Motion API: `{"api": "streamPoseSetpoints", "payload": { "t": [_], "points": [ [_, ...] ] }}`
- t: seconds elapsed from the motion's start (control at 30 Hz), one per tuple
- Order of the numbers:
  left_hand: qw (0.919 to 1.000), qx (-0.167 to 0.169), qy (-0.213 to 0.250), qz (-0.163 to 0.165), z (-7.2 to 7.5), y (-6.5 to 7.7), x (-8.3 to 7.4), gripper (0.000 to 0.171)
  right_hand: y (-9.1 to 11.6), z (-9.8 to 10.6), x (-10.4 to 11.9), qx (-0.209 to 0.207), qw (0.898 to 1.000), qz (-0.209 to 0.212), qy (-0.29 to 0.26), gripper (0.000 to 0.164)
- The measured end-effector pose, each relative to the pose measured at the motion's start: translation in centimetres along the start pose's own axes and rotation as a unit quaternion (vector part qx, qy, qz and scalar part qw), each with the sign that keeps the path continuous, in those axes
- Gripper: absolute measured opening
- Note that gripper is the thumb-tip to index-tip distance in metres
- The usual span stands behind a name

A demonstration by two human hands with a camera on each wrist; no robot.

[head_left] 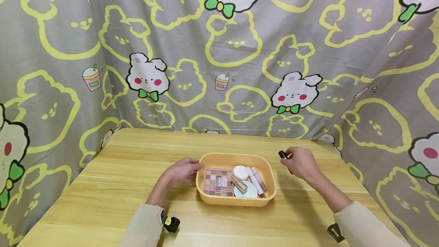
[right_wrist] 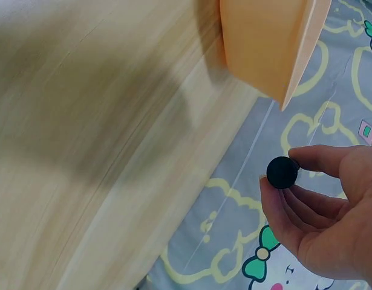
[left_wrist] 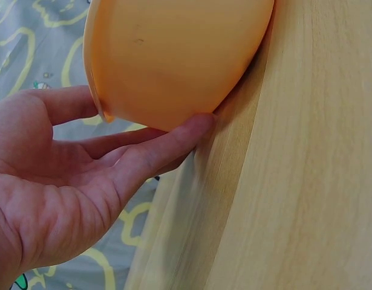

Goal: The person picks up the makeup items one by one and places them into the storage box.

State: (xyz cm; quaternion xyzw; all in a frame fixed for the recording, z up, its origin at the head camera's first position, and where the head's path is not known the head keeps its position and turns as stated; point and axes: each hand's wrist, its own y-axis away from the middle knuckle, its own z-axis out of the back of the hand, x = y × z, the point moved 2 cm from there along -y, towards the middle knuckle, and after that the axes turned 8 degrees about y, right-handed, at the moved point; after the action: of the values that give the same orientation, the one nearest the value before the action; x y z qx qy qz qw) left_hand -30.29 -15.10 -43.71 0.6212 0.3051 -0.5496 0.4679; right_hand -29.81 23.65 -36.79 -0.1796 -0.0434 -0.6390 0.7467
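Note:
A yellow-orange plastic basket [head_left: 236, 201] sits on the wooden table. Inside are a makeup palette [head_left: 217, 182], a small tube with a gold cap [head_left: 239, 183], a round white compact [head_left: 241, 172], a pale round case [head_left: 247, 190] and slim pink-and-white tubes [head_left: 256, 181]. My left hand [head_left: 183, 170] holds the basket at its left end, one finger at the rim and others low against the outer wall [left_wrist: 173, 60]. Right of the basket, above the table, my right hand [head_left: 302, 161] pinches a slim black cosmetic tube [head_left: 282, 155], its round end [right_wrist: 282, 173] toward the right wrist camera.
The wooden table [head_left: 137, 151] extends around the basket. A grey curtain [head_left: 192, 60] with rabbit and yellow outline prints hangs behind it and on both sides. Dark wrist-worn devices [head_left: 170, 223] show at both sleeves.

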Motion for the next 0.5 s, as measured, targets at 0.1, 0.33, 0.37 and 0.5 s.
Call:
{"api": "streamPoseSetpoints", "payload": {
  "t": [0.1,0.33,0.37,0.5],
  "points": [
    [1.0,-0.001,-0.002,0.0,0.0,0.0,0.0,0.053,0.0,-0.1,0.5,0.004,1.0,-0.001,-0.003,0.026],
    [1.0,-0.002,0.003,0.003,0.1,0.0,0.1,0.053,0.0,-0.3,1.9,0.011,1.0,-0.002,-0.015,0.025],
    [1.0,-0.001,0.003,0.002,0.1,0.0,0.1,0.053,0.0,-0.3,2.1,0.011,1.0,-0.001,-0.017,0.025],
    [1.0,0.001,0.003,0.001,0.1,-0.1,0.1,0.054,-0.1,-0.5,3.0,0.01,1.0,0.005,-0.017,0.023]
  ]
}}
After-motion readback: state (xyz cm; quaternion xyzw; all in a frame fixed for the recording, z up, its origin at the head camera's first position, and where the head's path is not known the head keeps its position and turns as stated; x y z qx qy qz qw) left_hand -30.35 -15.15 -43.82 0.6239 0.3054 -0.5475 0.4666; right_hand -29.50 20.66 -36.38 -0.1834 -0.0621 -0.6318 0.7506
